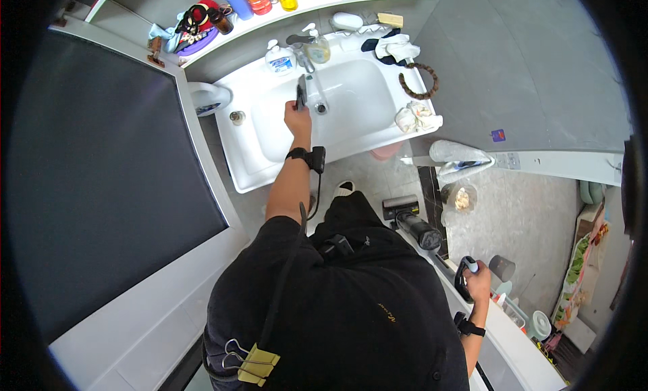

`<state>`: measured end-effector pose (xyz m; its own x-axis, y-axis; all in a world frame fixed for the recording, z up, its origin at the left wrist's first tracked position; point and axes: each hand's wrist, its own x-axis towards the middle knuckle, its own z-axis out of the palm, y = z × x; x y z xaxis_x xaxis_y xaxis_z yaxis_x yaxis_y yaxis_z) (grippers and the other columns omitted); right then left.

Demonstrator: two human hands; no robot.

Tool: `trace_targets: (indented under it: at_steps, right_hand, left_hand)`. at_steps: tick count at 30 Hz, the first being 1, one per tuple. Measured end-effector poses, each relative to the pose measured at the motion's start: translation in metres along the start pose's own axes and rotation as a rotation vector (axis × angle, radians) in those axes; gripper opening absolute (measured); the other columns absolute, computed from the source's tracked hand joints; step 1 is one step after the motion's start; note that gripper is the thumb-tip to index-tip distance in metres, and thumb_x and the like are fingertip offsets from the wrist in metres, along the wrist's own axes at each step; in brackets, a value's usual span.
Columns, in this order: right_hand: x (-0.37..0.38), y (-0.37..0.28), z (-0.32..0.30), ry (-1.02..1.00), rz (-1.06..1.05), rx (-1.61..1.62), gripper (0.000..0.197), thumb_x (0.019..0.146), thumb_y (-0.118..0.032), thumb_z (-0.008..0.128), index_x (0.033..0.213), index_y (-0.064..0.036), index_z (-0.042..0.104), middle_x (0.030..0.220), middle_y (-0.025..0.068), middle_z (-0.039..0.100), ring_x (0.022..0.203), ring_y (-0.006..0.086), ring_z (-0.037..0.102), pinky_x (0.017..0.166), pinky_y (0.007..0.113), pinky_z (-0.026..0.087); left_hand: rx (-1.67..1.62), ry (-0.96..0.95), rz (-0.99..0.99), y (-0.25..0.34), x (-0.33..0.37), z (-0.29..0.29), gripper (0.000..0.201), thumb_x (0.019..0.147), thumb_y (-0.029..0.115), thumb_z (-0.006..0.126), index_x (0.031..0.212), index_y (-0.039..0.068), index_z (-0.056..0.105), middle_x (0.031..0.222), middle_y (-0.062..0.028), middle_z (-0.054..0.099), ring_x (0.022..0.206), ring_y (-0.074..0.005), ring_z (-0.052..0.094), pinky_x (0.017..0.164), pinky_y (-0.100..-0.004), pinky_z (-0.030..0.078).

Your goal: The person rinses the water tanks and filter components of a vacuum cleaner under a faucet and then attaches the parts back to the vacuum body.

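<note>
My left hand (pixel 298 120) reaches over the white sink (pixel 263 131), closed around a small dark grey piece (pixel 301 93). Its exact kind I cannot make out. The piece is held up close beside the faucet (pixel 305 62), left of the drain (pixel 321 109). Off to the right, my right hand (pixel 478 283) grips the black looped handle (pixel 464 277) of an upright floor cleaner. The cleaner's dark body (pixel 420 230) and roller head (pixel 401 207) lie toward the sink, by the doorway.
Soap bottles (pixel 279 59) stand behind the basin. A brown braided headband (pixel 426 82) and crumpled white cloth (pixel 415 117) rest on its right rim. A white jug (pixel 208 98) is at its left. Bottles line the shelf (pixel 324 5) above. A bag-lined bin (pixel 460 197) stands beyond the doorway.
</note>
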<state>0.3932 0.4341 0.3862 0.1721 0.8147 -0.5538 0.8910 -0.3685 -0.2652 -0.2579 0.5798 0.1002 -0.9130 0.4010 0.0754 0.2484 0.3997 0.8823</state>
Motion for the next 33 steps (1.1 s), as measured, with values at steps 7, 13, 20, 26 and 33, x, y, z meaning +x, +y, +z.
trace_targets:
  at_steps: [7, 13, 20, 26, 33]
  right_hand:
    - [0.006, 0.014, 0.005, 0.023, -0.015, -0.023, 0.028, 0.077, -0.015, 0.068, 0.096, 0.0051, 0.067, 0.074, 0.021, 0.068, 0.067, 0.0297, 0.069, 0.066, 0.042, 0.053]
    - [-0.006, -0.005, -0.001, 0.033, 0.015, -0.017, 0.03, 0.076, -0.016, 0.069, 0.098, 0.005, 0.067, 0.076, 0.0215, 0.068, 0.071, 0.0311, 0.069, 0.069, 0.042, 0.053]
    - [0.0, 0.01, 0.005, 0.043, 0.008, -0.018, 0.032, 0.076, -0.016, 0.07, 0.1, 0.005, 0.067, 0.08, 0.0234, 0.069, 0.074, 0.0329, 0.069, 0.072, 0.043, 0.053]
    - [0.01, 0.022, 0.007, 0.033, -0.067, -0.016, 0.029, 0.078, -0.013, 0.069, 0.101, 0.0057, 0.066, 0.076, 0.017, 0.067, 0.065, 0.0251, 0.065, 0.063, 0.039, 0.052]
    - [0.014, 0.006, -0.003, -0.028, -0.032, 0.011, 0.028, 0.077, -0.015, 0.068, 0.094, 0.0068, 0.063, 0.071, 0.0163, 0.063, 0.065, 0.0241, 0.063, 0.064, 0.04, 0.051]
  left_hand:
    - [0.497, -0.342, 0.608, 0.066, 0.01, -0.03, 0.03, 0.073, 0.01, 0.076, 0.102, 0.007, 0.069, 0.137, -0.0175, 0.059, 0.117, -0.0357, 0.062, 0.108, -0.0507, 0.043]
    - [0.756, -0.418, 0.843, 0.153, 0.035, -0.022, 0.045, 0.074, 0.023, 0.076, 0.112, 0.0, 0.072, 0.154, -0.0253, 0.044, 0.146, -0.0385, 0.037, 0.122, -0.0605, 0.022]
    - [0.788, -0.476, 0.769, 0.164, 0.088, 0.013, 0.062, 0.081, 0.033, 0.071, 0.127, -0.007, 0.063, 0.161, -0.0269, 0.034, 0.15, -0.0412, 0.031, 0.124, -0.0589, 0.019]
    - [0.857, -0.39, 0.758, 0.146, 0.059, -0.001, 0.064, 0.087, 0.031, 0.068, 0.137, -0.007, 0.053, 0.152, -0.0271, 0.046, 0.145, -0.0374, 0.042, 0.124, -0.0549, 0.024]
    - [0.725, -0.189, 0.834, 0.097, -0.021, -0.074, 0.031, 0.082, 0.015, 0.07, 0.109, 0.005, 0.06, 0.1, -0.0114, 0.067, 0.1, -0.0283, 0.067, 0.092, -0.0439, 0.049]
